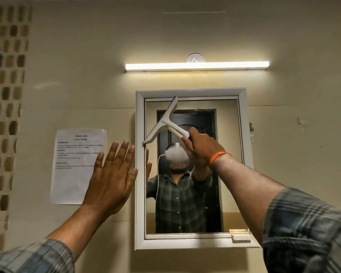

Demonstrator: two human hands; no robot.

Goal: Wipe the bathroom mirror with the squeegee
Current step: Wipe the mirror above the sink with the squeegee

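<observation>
A mirror (227, 174) in a white frame (140, 194) hangs on the beige wall. My right hand (202, 148) grips the handle of a white squeegee (163, 121). Its blade lies tilted across the mirror's upper left, running from the top edge down to the left frame. My left hand (112, 178) is raised flat with fingers spread, just left of the frame, holding nothing. The mirror reflects a person in a plaid shirt wearing a white headset.
A lit tube light (197, 66) is mounted above the mirror. A printed paper sheet (75, 174) is taped to the wall on the left. A small white soap dish (240, 235) sits at the frame's lower right corner. Mosaic tiles (4, 115) line the far left.
</observation>
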